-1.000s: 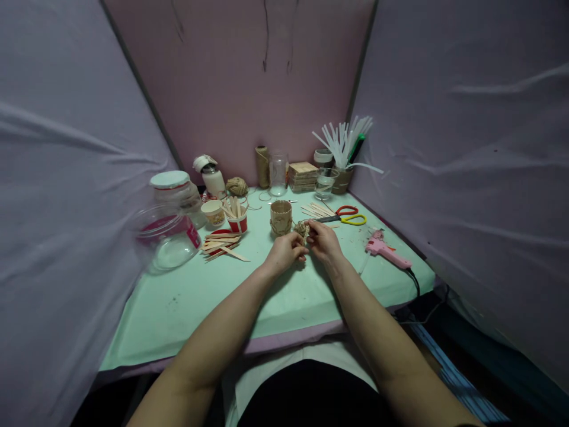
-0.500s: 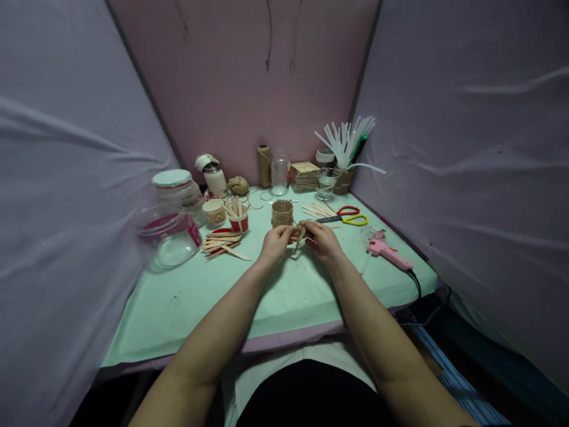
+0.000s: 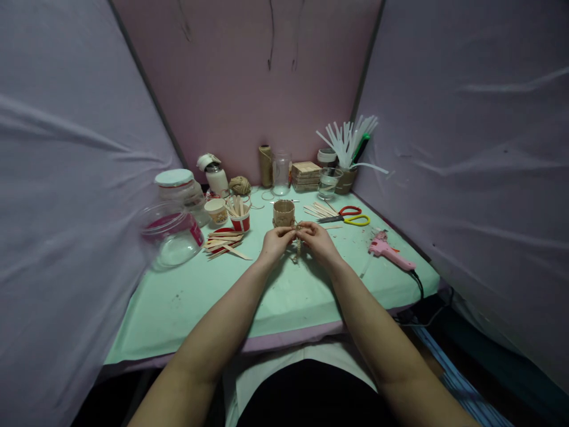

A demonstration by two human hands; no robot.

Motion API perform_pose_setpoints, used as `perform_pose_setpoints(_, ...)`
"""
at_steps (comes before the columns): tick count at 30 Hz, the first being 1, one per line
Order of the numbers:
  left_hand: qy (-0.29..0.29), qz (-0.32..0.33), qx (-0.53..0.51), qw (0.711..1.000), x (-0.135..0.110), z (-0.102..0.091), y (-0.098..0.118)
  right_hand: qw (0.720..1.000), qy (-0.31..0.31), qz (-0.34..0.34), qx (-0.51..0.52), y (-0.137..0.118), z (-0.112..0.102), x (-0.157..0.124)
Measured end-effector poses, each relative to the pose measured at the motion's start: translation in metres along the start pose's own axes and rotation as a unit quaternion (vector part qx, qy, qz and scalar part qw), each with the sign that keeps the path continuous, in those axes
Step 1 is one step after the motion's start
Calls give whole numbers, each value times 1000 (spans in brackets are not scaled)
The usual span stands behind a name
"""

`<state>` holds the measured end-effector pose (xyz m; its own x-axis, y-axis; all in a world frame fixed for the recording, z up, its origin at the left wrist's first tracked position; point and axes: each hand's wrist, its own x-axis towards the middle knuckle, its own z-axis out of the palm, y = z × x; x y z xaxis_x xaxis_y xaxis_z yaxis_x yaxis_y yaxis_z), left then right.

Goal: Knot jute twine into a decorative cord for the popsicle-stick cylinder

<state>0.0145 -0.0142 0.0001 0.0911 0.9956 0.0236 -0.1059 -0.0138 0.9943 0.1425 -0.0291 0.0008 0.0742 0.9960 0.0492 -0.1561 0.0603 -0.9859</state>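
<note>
My left hand (image 3: 278,241) and my right hand (image 3: 316,239) meet over the middle of the table, fingertips pinched close together. Between them they grip a length of braided jute twine (image 3: 298,248), whose end dangles below the fingers. Just beyond the fingers stands a small brown cup (image 3: 283,212) with a scalloped rim, upright on the table. My fingers hide part of the twine and the cup's lower front.
Left are clear jars (image 3: 171,249), a red cup of craft sticks (image 3: 240,220) and loose sticks (image 3: 222,243). Right lie scissors (image 3: 355,219) and a pink glue gun (image 3: 391,252). Behind stand a twine ball (image 3: 240,185), wooden squares (image 3: 306,178) and glue sticks (image 3: 344,145).
Both hands have drawn closer together at the twine, the right moving slightly left. The braided end now hangs straighter below the fingers. The cup stays in place.
</note>
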Motion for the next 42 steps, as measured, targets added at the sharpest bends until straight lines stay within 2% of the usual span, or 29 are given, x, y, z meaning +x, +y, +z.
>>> perform_pose_setpoints(3,11,-10,6,1000,-1,0,3,999,25,-11,-28,3,0,1)
perform_pose_setpoints(5,11,-20,-3,1000,-1,-1,4,999,21,-21,-44,5,1,2)
perform_pose_setpoints(9,20,-40,-70,997,0,-2,8,997,-17,-26,-67,7,3,1)
perform_pose_setpoints(14,-21,-78,-177,981,-1,-4,16,992,-68,-37,-103,7,2,-1)
perform_pose_setpoints(17,-19,-92,-196,976,-1,-5,19,986,-88,-54,-132,7,1,-1)
perform_pose_setpoints(20,-4,-56,-156,986,-1,-4,19,979,-87,-88,-165,5,2,-2)
perform_pose_setpoints(22,4,-9,-106,994,-1,-3,18,968,-36,-159,-191,2,3,-3)
perform_pose_setpoints(25,6,61,-33,998,-3,0,15,919,57,-296,-254,-3,1,-5)
perform_pose_setpoints(27,6,90,1,996,-4,1,12,887,68,-356,-288,-5,-1,-5)
perform_pose_setpoints(29,8,108,25,994,-5,1,10,867,60,-388,-306,-6,-3,-6)
perform_pose_setpoints(35,9,123,70,990,-5,1,7,847,57,-416,-326,-6,-3,-7)
perform_pose_setpoints(42,21,128,93,987,-4,0,6,863,46,-382,-327,-3,-2,-6)
